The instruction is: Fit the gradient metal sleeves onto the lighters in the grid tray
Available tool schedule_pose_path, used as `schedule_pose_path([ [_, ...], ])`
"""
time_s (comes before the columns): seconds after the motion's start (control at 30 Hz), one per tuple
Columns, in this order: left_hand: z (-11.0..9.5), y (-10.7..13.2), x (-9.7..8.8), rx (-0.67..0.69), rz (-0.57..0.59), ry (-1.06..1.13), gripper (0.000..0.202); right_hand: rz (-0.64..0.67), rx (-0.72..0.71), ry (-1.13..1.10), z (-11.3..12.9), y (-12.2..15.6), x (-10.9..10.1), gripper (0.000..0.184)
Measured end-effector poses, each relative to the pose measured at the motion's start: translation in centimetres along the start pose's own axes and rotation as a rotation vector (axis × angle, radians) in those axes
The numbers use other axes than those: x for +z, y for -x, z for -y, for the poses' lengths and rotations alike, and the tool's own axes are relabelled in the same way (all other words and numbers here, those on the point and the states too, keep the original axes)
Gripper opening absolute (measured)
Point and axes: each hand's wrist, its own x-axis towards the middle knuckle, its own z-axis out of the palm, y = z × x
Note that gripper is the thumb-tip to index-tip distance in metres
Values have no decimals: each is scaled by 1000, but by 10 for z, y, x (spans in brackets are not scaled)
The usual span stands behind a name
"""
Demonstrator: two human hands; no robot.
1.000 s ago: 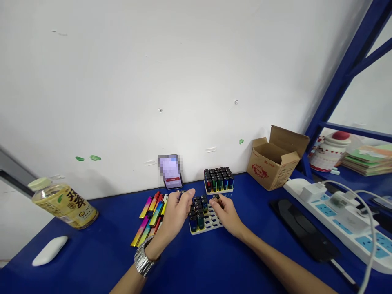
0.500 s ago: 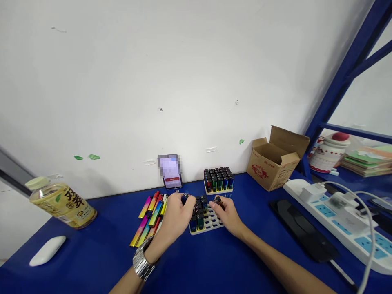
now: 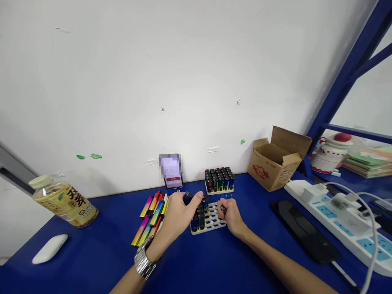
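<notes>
My left hand [image 3: 179, 210], a metal-band watch at its wrist, is closed around a dark blue lighter [image 3: 187, 198]. Its thumb reaches over the left part of a white perforated tray [image 3: 200, 231]. Dark-topped lighters [image 3: 201, 221] stand upright in that part, some hidden by the hand; bare holes show on the right. At the tray's right edge, my right hand [image 3: 233, 216] is curled round another dark-topped lighter [image 3: 223, 208], only its end showing. Left of my left hand lie several shiny multicoloured lighters [image 3: 157, 212], partly covered by the forearm.
A full tray of upright lighters [image 3: 219, 179] stands by the wall, near a propped phone [image 3: 171, 171]. An open cardboard box [image 3: 266, 167], black phone [image 3: 303, 230] and power strip [image 3: 343, 228] are right. A bottle [image 3: 65, 204] and white case [image 3: 50, 249] are left.
My right hand has turned and curled in, so the lighter in it now shows only its end. The left thumb has stretched rightward over the tray. The view has shifted slightly.
</notes>
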Motion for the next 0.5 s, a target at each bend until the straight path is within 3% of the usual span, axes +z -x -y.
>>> schedule_pose_path([
  [0.5,0,0,-1,-22,-1,-96,47,-115,73,-107,4,-2,3,43],
])
